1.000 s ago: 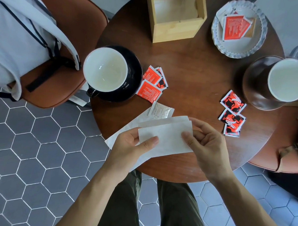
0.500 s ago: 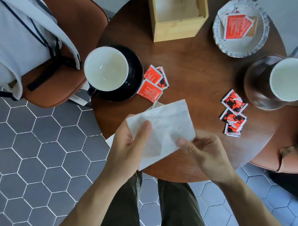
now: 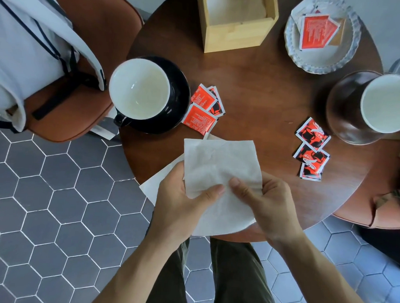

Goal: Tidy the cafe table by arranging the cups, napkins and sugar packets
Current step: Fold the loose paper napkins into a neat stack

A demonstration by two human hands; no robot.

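Observation:
A white napkin (image 3: 219, 165) is spread open above the near edge of the round wooden table (image 3: 260, 90). My left hand (image 3: 181, 200) and my right hand (image 3: 265, 199) both pinch it, thumbs nearly touching at its middle. A second napkin (image 3: 157, 184) lies under it, partly hidden. An empty white cup (image 3: 139, 88) stands on a black saucer (image 3: 178, 100) at the left. Another white cup (image 3: 389, 103) sits on a brown saucer (image 3: 341, 106) at the right. Red sugar packets (image 3: 202, 108) lie beside the black saucer, and red-black packets (image 3: 311, 148) lie right of centre.
A wooden box (image 3: 237, 23) stands at the table's far side. A scalloped glass dish (image 3: 322, 58) at the far right holds red packets. A brown chair (image 3: 89, 45) with a white bag (image 3: 23, 45) stands at the left. Grey hexagon floor tiles lie below.
The napkin was folded into a narrow strip; now it is unfolded into a wide sheet. My thumbs have come together at its middle.

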